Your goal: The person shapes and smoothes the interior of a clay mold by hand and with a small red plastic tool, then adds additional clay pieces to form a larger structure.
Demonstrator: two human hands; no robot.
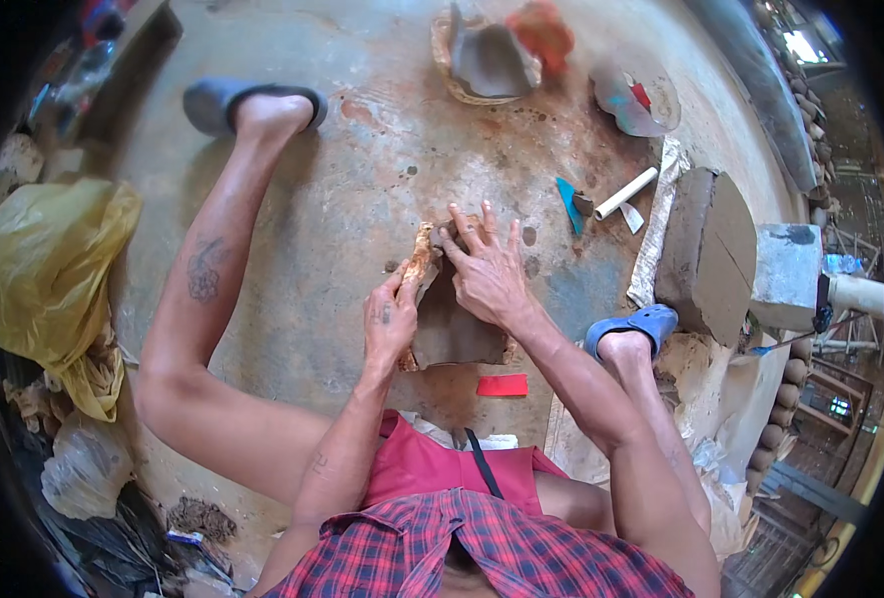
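Observation:
On the floor between my legs lies a dark grey clay sheet (459, 324) set in a rough, brown-edged mould (419, 261). My left hand (390, 317) is closed on the mould's left edge, thumb and forefinger pointing up along it. Across the far end of the clay reaches my right hand (487, 274), its fingers stretched and apart. The right thumb presses the clay near the mould's far left corner. Part of the clay's right side is hidden under this hand and forearm. A red strip (502, 386) lies just in front of the clay.
A large clay block (706, 254) stands at the right, with a pale tube (626, 193) and a teal scrap (568, 205) nearby. Farther off are a clay-lined basket (487, 62) and a shallow dish (636, 98). A yellow plastic bag (51, 279) bulges at the left.

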